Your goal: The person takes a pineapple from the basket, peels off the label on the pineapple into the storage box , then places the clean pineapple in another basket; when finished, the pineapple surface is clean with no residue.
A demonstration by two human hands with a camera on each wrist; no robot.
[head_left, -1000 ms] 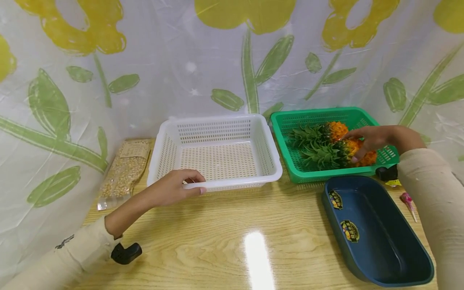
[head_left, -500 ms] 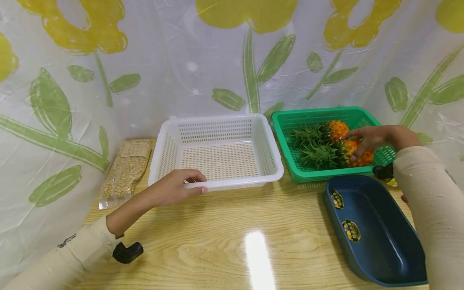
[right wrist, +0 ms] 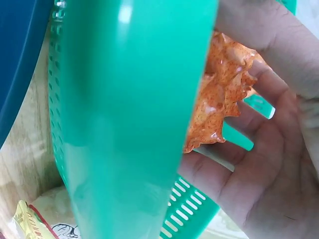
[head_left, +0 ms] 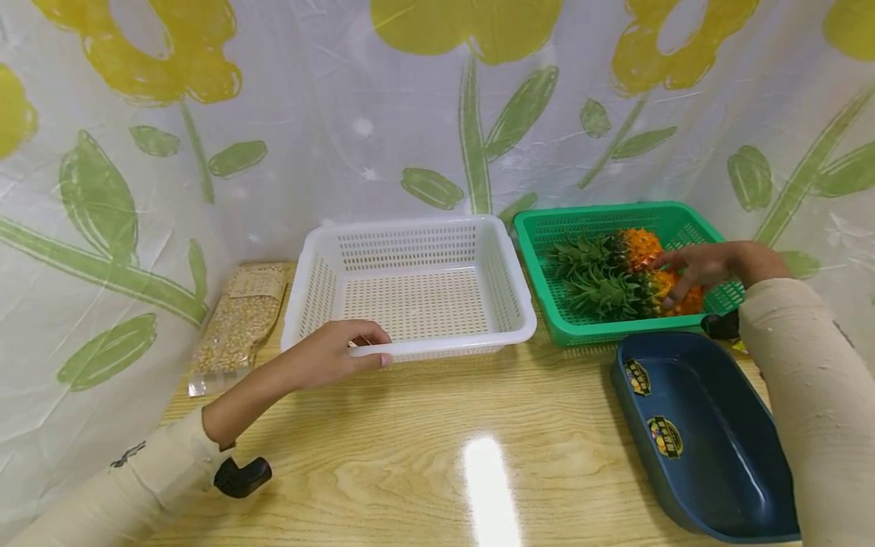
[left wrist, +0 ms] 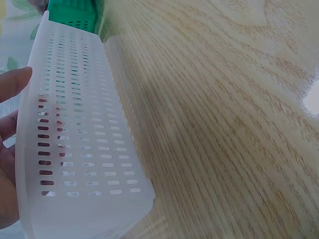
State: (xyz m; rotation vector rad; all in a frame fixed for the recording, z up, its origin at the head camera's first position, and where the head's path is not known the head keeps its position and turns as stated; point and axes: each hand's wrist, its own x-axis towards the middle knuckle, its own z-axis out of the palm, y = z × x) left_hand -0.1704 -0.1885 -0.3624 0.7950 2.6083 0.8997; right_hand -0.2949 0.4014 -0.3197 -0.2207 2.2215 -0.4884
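Note:
My left hand (head_left: 335, 353) holds the front rim of a white perforated basket (head_left: 451, 346), thumb outside and fingers over the rim. In the left wrist view, its fingers (left wrist: 15, 83) show beside the basket wall. A green basket (head_left: 615, 331) to the right has two small pineapples lying side by side, leafy crowns to the left. My right hand (head_left: 721, 264) reaches in and grips the orange body of the nearer pineapple (head_left: 608, 295); the farther pineapple (head_left: 641, 245) lies just behind. Up close, fingers and thumb curve round the spiky pineapple (right wrist: 217, 99), partly hidden by the green rim.
A dark blue tub (head_left: 711, 425) stands in front of the green basket, under my right forearm. To the left of the white basket lies a clear bag of pale kernels (head_left: 235, 327). A yellow wrapper (right wrist: 30, 224) shows near the green basket. A flowered curtain (head_left: 328, 137) closes off the back.
My right hand has settled slightly lower on the nearer pineapple. The right sleeve has shifted left and now covers the pink lollipop seen earlier. My left hand stays on the white rim.

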